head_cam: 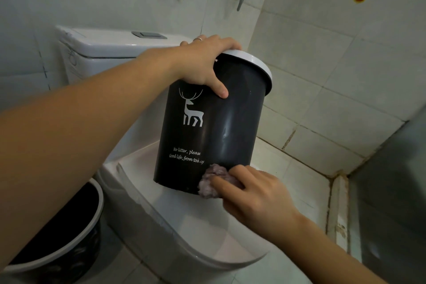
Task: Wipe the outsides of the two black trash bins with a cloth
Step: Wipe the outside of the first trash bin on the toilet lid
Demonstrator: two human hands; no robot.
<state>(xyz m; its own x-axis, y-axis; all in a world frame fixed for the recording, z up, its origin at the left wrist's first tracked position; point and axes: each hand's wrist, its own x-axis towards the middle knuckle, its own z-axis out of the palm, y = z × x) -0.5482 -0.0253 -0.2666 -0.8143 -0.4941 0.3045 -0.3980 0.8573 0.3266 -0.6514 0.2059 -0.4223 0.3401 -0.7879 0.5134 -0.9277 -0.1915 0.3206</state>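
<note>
A white toilet point(184, 226) with its lid down fills the middle of the view, its cistern point(103, 48) against the tiled wall. Above the lid, a black deer-print trash bin point(230, 127) with a white rim is held tilted. A second black bin point(57, 237) stands on the floor at lower left. The left hand point(202, 64) grips the upper bin's rim, thumb on its side. The right hand point(255, 193) presses a crumpled greyish cloth point(214, 183) against the bin's lower edge, fingers curled round it.
</note>
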